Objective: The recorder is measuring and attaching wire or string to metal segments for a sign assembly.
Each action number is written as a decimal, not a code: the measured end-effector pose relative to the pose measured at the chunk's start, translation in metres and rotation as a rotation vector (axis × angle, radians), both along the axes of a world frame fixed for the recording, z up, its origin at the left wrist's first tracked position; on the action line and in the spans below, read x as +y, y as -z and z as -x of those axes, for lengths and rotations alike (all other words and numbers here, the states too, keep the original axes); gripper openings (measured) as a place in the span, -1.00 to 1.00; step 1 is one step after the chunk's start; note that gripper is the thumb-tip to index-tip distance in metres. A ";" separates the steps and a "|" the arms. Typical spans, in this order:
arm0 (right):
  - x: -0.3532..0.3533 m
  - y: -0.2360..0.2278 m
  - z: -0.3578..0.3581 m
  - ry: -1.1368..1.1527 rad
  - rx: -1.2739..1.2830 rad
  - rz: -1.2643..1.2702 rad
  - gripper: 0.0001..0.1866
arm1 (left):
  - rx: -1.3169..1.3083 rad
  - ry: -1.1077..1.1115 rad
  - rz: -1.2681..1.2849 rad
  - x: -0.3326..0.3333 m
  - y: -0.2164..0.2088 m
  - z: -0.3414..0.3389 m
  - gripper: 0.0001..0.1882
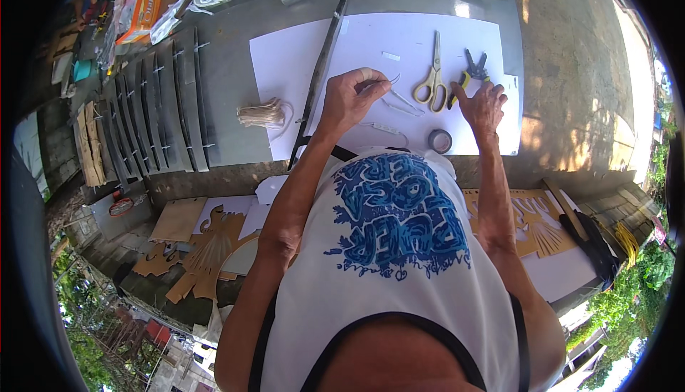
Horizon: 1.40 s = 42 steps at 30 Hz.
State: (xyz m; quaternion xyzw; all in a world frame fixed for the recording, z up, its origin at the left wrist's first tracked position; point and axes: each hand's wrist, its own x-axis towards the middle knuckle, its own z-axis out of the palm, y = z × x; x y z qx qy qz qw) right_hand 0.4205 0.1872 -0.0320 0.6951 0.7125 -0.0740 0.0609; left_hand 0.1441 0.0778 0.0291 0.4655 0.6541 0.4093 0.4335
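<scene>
Outdoors, beside sun-dappled ground (571, 92), a grey table (230, 57) carries a white sheet (294, 60). The right hand (482, 109), grip open, is at the wire strippers (474, 71); contact cannot be confirmed. The left hand (357, 96) pinches a thin wire (395, 79) above the sheet. Judged risk: a loose pinch could drop it.

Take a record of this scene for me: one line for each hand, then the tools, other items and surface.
Left hand: pinching a thin wire
Right hand: spread, beside the yellow-and-black wire strippers; contact unclear
Tools: scissors left of the wire strippers
Other items: tape roll near the sheet's near edge; pale cord bundle across its left edge
Surface: white sheet on a grey table
</scene>
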 end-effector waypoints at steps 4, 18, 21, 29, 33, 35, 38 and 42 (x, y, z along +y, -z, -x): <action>0.008 0.004 -0.005 -0.064 0.017 -0.053 -0.39 | -0.132 -0.037 -0.038 -0.002 -0.001 0.001 -0.81; -0.040 -0.089 0.052 -0.001 1.571 0.447 -0.81 | -0.112 0.202 -0.012 -0.002 -0.034 0.002 -0.77; -0.049 -0.103 0.070 -0.159 1.384 0.370 -0.75 | -0.182 0.233 -0.047 -0.004 -0.033 0.002 -0.77; -0.049 -0.099 0.075 -0.158 1.384 0.409 -0.79 | -0.180 0.262 -0.018 -0.006 -0.039 0.004 -0.81; -0.053 -0.091 0.074 -0.120 1.405 0.451 -0.80 | -0.182 0.235 -0.032 -0.006 -0.036 0.000 -0.82; -0.054 -0.092 0.076 -0.064 1.379 0.459 -0.81 | -0.099 0.189 -0.062 -0.007 -0.035 -0.002 -0.82; -0.053 -0.099 0.083 -0.025 1.474 0.370 -0.80 | -0.096 0.204 -0.060 -0.006 -0.033 -0.002 -0.81; -0.048 -0.096 0.080 -0.163 1.471 0.379 -0.82 | -0.105 0.215 -0.089 -0.006 -0.033 -0.001 -0.80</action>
